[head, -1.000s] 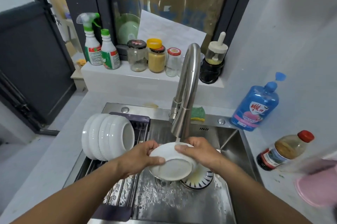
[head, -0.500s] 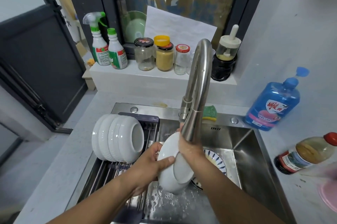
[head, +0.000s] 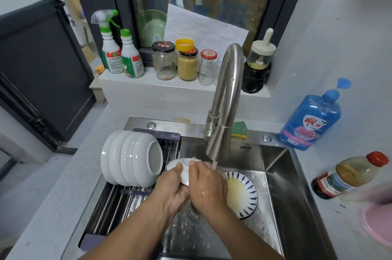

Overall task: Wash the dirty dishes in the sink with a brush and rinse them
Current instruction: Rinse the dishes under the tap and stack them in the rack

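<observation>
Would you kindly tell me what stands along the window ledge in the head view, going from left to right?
Spray bottle, green-capped bottle, black-lidded jar, yellow-lidded jar, red-lidded jar, glass dispenser with a white handle.

Jars [head: 187, 62] and spray bottles [head: 110, 47] line the ledge [head: 148, 88].

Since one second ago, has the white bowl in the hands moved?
Yes. The white bowl sat under the faucet spout; it is now left of it, close to the stacked bowls.
</observation>
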{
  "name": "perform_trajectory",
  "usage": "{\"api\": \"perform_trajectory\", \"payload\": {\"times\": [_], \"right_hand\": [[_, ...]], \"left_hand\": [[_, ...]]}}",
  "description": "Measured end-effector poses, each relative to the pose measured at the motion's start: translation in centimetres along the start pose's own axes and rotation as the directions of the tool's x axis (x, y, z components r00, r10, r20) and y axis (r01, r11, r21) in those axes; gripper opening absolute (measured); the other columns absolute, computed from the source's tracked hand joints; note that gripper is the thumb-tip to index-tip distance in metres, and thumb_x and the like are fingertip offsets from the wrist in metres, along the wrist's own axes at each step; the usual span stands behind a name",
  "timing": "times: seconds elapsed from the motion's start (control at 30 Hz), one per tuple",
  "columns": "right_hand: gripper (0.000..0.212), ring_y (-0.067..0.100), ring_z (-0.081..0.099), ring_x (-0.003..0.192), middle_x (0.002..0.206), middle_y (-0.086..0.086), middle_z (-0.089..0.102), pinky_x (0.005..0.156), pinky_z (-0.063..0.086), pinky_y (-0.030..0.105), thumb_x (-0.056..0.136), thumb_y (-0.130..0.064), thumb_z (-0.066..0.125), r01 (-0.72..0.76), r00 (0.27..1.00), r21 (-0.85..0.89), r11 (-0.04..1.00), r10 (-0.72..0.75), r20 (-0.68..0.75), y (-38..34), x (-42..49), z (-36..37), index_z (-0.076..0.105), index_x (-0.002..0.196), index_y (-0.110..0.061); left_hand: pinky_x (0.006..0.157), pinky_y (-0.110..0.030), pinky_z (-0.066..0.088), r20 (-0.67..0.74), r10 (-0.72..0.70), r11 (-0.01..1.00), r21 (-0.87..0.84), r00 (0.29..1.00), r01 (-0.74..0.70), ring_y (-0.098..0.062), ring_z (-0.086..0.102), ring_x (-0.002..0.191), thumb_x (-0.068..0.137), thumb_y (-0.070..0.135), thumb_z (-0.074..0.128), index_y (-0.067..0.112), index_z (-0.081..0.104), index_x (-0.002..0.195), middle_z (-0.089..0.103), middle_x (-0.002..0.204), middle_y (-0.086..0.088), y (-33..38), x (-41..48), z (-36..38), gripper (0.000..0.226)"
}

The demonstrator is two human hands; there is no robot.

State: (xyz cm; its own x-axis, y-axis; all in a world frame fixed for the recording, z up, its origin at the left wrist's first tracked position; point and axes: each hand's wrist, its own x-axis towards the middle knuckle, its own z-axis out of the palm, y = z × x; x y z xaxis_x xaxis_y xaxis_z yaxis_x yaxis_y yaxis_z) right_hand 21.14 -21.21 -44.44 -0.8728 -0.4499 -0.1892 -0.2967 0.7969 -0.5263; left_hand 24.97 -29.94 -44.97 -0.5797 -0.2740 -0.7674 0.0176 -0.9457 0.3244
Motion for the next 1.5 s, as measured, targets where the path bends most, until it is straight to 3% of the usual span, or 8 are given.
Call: {"api": "perform_trajectory", "payload": {"times": [0.17, 0.3, 0.47, 0.67, 0.87, 1.07, 1.3, 1.5], "right_hand": [[0.034, 0.034, 0.061, 0.107, 0.117, 0.013, 0.068, 0.078, 0.04, 0.033, 0.104, -0.04, 0.044, -0.368, 0.909, 0.419, 0.83, 0.417, -0.028, 1.3, 1.9, -1.2, 0.067, 0.117, -0.017], [0.033, 0.036, 0.057, 0.121, 0.13, 0.023, 0.059, 0.095, 0.046, 0.038, 0.108, -0.013, 0.032, -0.532, 0.839, 0.483, 0.695, 0.508, 0.193, 3.2, 4.7, -1.8, 0.054, 0.13, -0.003], [0.018, 0.027, 0.05, 0.069, 0.077, 0.011, 0.054, 0.069, 0.043, 0.036, 0.096, -0.021, 0.047, -0.479, 0.875, 0.549, 0.685, 0.423, 0.235, 3.0, 5.3, -2.2, 0.056, 0.083, -0.012], [0.057, 0.027, 0.059, 0.113, 0.123, 0.003, 0.061, 0.102, 0.045, 0.036, 0.087, -0.072, 0.05, -0.376, 0.901, 0.39, 0.841, 0.235, 0.364, -1.5, 4.9, -2.1, 0.058, 0.125, -0.029], [0.083, 0.033, 0.058, 0.118, 0.131, 0.012, 0.059, 0.1, 0.044, 0.041, 0.071, -0.097, 0.035, -0.475, 0.868, 0.441, 0.761, 0.326, 0.374, -0.9, 5.0, -1.3, 0.056, 0.127, -0.04], [0.043, 0.035, 0.055, 0.123, 0.137, 0.022, 0.056, 0.099, 0.046, 0.034, 0.106, -0.031, 0.044, -0.468, 0.883, 0.486, 0.738, 0.414, 0.222, 1.5, 4.7, -0.6, 0.052, 0.136, 0.0], [0.083, 0.029, 0.057, 0.111, 0.138, 0.013, 0.056, 0.084, 0.041, 0.032, 0.081, -0.08, 0.045, -0.548, 0.826, 0.573, 0.61, 0.503, 0.254, -0.3, 4.9, 0.5, 0.053, 0.136, -0.019], [0.033, 0.039, 0.065, 0.103, 0.098, 0.015, 0.065, 0.089, 0.051, 0.045, 0.104, -0.037, 0.046, -0.458, 0.878, 0.443, 0.771, 0.471, 0.089, 3.5, 6.5, -1.1, 0.066, 0.104, -0.012]], "left_hand": [[0.056, -0.057, 0.061, 0.076, 0.055, 0.993, 0.099, 0.996, -0.063, -0.039, 0.075, 0.083, 0.107, 0.011, 0.048, -0.006, 0.049, 0.131, 0.072, 0.103, -0.029, 0.6, -1.9, -0.6, 0.03], [0.08, -0.065, 0.057, 0.225, 0.078, 0.948, 0.285, 0.971, -0.142, -0.036, 0.073, 0.102, 0.106, 0.014, 0.049, 0.001, 0.052, 0.132, 0.073, 0.115, -0.023, 1.7, -3.8, -1.6, 0.029], [0.084, -0.059, 0.059, 0.378, 0.064, 0.726, 0.617, 0.924, -0.303, -0.031, 0.071, 0.107, 0.103, 0.02, 0.057, 0.014, 0.051, 0.13, 0.07, 0.122, -0.014, 2.7, -4.6, -2.4, 0.028], [0.082, -0.039, 0.06, 0.454, 0.029, 0.524, 0.752, 0.891, -0.4, -0.021, 0.072, 0.107, 0.103, 0.015, 0.058, 0.022, 0.052, 0.131, 0.074, 0.116, -0.003, 1.0, -4.3, -2.0, 0.029], [0.098, -0.063, 0.052, 0.4, 0.026, 0.653, 0.687, 0.916, -0.318, -0.038, 0.066, 0.117, 0.099, 0.019, 0.065, 0.014, 0.05, 0.131, 0.07, 0.123, -0.017, 2.0, -3.7, -2.7, 0.035], [0.072, -0.047, 0.062, 0.318, 0.225, 0.779, 0.509, 0.921, -0.366, -0.026, 0.072, 0.091, 0.103, 0.014, 0.057, 0.012, 0.052, 0.119, 0.071, 0.113, -0.016, 1.2, -3.6, -0.8, 0.018], [0.079, -0.053, 0.062, 0.302, 0.266, 0.701, 0.592, 0.915, -0.399, -0.029, 0.074, 0.094, 0.104, 0.016, 0.056, 0.013, 0.052, 0.117, 0.071, 0.111, -0.017, 0.5, -3.9, -0.2, 0.014], [0.092, -0.068, 0.052, 0.31, 0.169, 0.744, 0.583, 0.936, -0.327, -0.031, 0.07, 0.1, 0.102, 0.019, 0.06, 0.012, 0.054, 0.122, 0.072, 0.115, -0.016, 1.3, -3.6, -1.3, 0.022]]}}
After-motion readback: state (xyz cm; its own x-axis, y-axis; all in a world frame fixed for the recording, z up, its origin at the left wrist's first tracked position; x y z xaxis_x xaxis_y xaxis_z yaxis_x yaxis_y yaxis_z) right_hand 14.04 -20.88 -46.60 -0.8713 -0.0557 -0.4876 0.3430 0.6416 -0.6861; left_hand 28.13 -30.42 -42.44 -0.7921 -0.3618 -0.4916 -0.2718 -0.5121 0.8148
